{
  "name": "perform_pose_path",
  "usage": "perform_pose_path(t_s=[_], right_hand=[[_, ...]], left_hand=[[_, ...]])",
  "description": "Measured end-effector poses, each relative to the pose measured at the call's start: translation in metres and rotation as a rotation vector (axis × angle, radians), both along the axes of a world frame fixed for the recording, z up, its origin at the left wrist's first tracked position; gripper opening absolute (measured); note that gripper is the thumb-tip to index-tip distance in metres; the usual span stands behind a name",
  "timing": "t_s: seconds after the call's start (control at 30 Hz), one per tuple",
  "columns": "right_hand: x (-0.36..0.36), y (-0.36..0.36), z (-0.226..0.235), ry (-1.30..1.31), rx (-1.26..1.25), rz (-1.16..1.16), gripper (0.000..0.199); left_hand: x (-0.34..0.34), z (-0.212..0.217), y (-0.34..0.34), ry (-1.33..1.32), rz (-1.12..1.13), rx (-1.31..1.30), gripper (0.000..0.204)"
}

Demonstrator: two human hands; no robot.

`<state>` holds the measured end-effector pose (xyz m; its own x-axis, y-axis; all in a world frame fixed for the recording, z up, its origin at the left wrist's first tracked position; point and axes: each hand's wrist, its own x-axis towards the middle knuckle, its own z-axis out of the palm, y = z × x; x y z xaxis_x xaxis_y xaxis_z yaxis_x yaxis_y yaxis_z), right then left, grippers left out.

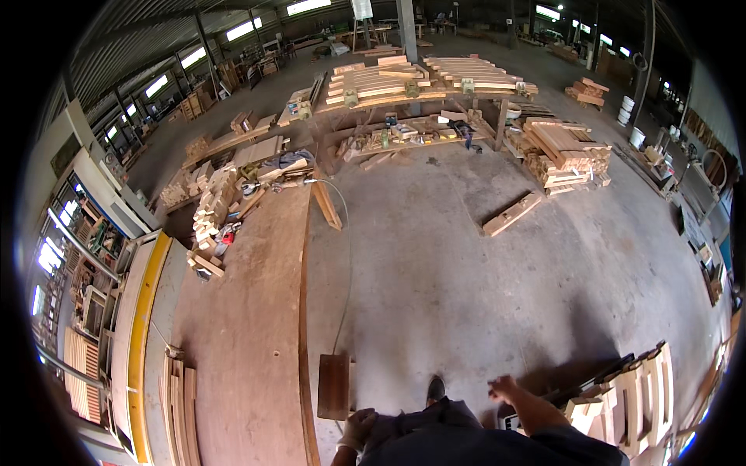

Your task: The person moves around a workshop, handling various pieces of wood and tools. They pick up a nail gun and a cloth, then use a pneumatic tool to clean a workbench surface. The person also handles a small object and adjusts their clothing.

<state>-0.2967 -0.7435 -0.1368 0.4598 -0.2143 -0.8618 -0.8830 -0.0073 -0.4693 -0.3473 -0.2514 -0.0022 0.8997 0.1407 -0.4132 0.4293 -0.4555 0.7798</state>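
Note:
My left hand [357,429], which looks to be in a pale glove, hangs low beside my dark clothing. A dark brown rectangular board or block [334,386] is just ahead of it, at the edge of the long wooden worktable [256,334]; whether the hand touches it, I cannot tell. The left fingers are too small and shaded to read. Off to the right, my bare right hand [503,388] is held out over the floor, its fingers curled in and nothing visible in them. Light wooden pieces [641,396] are stacked beside my right forearm.
A thin hose [350,272] runs down from the worktable's far end across the floor. Ahead is a bench with slatted wooden panels [377,81]. A timber piece [511,214] lies on the floor near stacked lumber [563,147]. A yellow-edged machine [144,334] stands left.

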Motion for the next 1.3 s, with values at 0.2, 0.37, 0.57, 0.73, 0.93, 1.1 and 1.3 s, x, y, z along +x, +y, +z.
perform_pose_path(t_s=[0.2,0.37,0.57,0.73,0.93,1.1,1.3], right_hand=[[0.196,0.009,0.092,-0.298,-0.028,0.032,0.022],[0.242,0.034,0.078,-0.203,-0.044,0.254,0.032],[0.250,0.039,0.028,0.103,0.005,0.266,0.032],[0.283,0.048,0.057,0.125,-0.050,0.178,0.022],[0.372,0.052,0.027,0.051,0.103,0.048,0.026],[0.451,0.088,0.056,0.091,0.003,0.283,0.027],[0.558,0.107,0.042,0.110,-0.037,0.486,0.030]], left_hand=[[0.085,0.024,-0.036,0.004,0.032,-0.036,0.029],[0.141,0.017,-0.030,0.016,0.039,0.097,0.030],[0.234,-0.020,0.001,-0.033,0.046,0.108,0.029],[0.333,-0.040,0.025,-0.041,0.018,0.094,0.031],[0.440,0.013,0.048,0.076,0.138,-0.192,0.039],[0.481,0.031,0.057,0.007,0.114,-0.033,0.041],[0.497,0.016,0.061,0.036,0.198,0.015,0.046]])
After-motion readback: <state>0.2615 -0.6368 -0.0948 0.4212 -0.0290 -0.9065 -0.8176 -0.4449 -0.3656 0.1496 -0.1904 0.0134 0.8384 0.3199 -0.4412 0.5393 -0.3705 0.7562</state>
